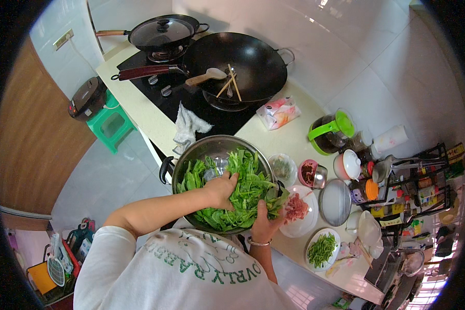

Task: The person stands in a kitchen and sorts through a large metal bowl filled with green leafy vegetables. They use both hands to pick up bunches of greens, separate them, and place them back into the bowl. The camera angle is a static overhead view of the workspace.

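Observation:
A wide steel pot (180,155) with black handles sits before me at the counter's front edge, full of leafy greens (252,190). My left hand (221,192) reaches in over the near rim, its fingers sunk into the greens. At the pot's right side my right hand (266,223) grips a bunch of leaves by the rim, thumb on top; its other fingers are partly hidden. A shiny, clear patch shows at the far side of the pot between the leaves. Right beside my right hand is a white plate (308,221) with sliced raw meat (295,207).
A black wok (255,50) on the stove holds a wooden-handled spatula (205,76) and chopsticks (234,81). Behind it stands a lidded pan (161,33). A cloth (190,124) lies at the stove's edge. Rightward are a green-lidded jug (331,131), chopped green vegetables (321,250) and a spice rack (418,186).

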Demonstrator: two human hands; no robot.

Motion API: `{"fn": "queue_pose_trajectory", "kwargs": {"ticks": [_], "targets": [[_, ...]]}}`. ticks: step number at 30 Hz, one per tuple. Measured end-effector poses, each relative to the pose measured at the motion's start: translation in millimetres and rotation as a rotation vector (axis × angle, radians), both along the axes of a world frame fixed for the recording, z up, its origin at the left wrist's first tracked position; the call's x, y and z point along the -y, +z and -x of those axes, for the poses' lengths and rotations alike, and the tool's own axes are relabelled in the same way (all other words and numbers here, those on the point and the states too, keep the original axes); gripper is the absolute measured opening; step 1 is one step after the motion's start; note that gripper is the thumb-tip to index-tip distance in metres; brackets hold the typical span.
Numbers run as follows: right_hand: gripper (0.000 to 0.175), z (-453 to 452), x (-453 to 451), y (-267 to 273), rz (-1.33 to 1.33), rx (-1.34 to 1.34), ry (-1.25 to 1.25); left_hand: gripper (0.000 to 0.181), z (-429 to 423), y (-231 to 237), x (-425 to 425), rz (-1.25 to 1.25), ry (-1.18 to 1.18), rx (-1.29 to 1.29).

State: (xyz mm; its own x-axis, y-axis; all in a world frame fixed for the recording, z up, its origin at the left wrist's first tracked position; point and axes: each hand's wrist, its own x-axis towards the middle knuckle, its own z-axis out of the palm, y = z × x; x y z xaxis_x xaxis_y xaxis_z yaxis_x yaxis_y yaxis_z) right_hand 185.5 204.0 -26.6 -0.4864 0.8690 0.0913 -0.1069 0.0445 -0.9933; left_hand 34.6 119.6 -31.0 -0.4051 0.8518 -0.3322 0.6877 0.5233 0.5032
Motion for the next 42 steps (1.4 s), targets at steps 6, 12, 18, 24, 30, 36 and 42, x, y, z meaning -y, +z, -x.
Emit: {"fn": "queue_pose_trajectory", "kwargs": {"ticks": [6, 12, 18, 24, 30, 36, 42], "targets": [[0.033, 2.8, -1.5, 2.4, -0.045, 0.035, -0.031, 0.075, 8.7, -14.0, -0.2, -0.09, -0.042, 0.129], [0.034, 2.2, 1.7, 14.3, -0.05, 0.081, -0.069, 0.073, 21.0, 19.4, 12.6, -0.149, -0.044, 0.067], [0.043, 4.0, 1.7, 17.4, 0.022, 0.155, -0.052, 0.066, 34.8, 51.6, 21.4, -0.177, 0.002, -0.091], [0.036, -1.5, -3.2, 7.3, 0.038, 0.075, -0.033, 0.061, 31.3, 53.7, 13.8, -0.27, 0.05, -0.242], [0.03, -8.6, -7.9, -2.1, -0.019, 0.057, 0.078, 0.05, 3.6, 13.0, 14.9, -0.448, 0.016, -0.721], [0.042, -5.3, -3.4, 5.3, 0.18, -0.044, 0.005, 0.055, -18.6, 18.4, 25.9, -0.402, -0.069, -0.808], [0.035, -11.2, -18.2, 6.2, -0.21, -0.008, 0.01, 0.054, -30.9, 37.3, 65.7, -0.375, -0.334, -0.427]]}}
